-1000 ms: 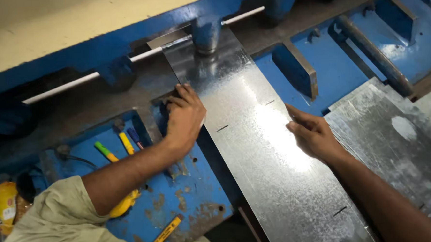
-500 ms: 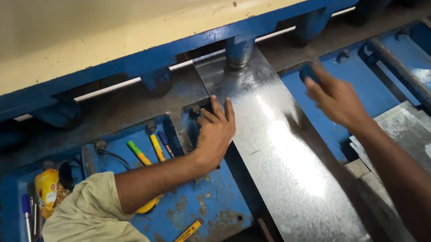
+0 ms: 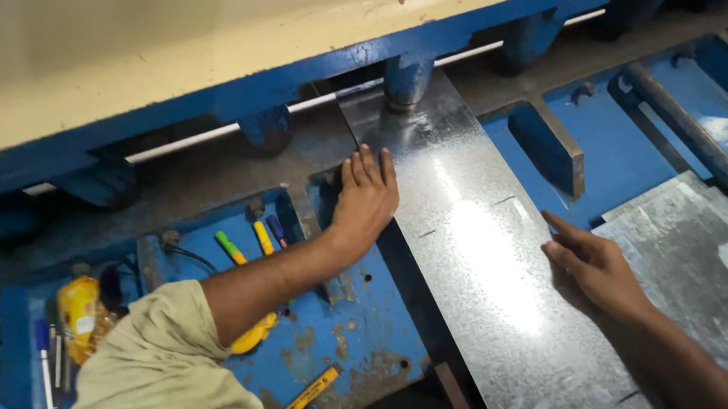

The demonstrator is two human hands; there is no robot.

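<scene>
Since half a second ago, the right hand [image 3: 600, 269] has come back down from above the blue bed and now lies on the right edge of the metal strip [image 3: 472, 249], while the left hand [image 3: 366, 198] has kept its place on the strip's left edge.

Left fingers [image 3: 368, 165] are straight and close together, pressed flat with the tips pointing toward the machine; they grip nothing, only bear against the strip's long left edge where it meets the grey table [image 3: 207, 179]. Right fingers [image 3: 563, 230] are loosely stretched, flat on the sheet, also closed on nothing, the palm overhanging the strip's right edge.

The strip runs from the bottom of the view up under a round blue hold-down foot [image 3: 408, 81] and the blue and cream shear body [image 3: 210, 64] (its far end is hidden beneath). Right of the strip an open blue gap holds a raised stop block [image 3: 554, 143]; beyond the right hand lies another metal sheet [image 3: 701, 247], just beside it. Left of the left forearm, markers [image 3: 247, 241] lie in a blue tray [image 3: 338, 353], well clear of the strip.
</scene>
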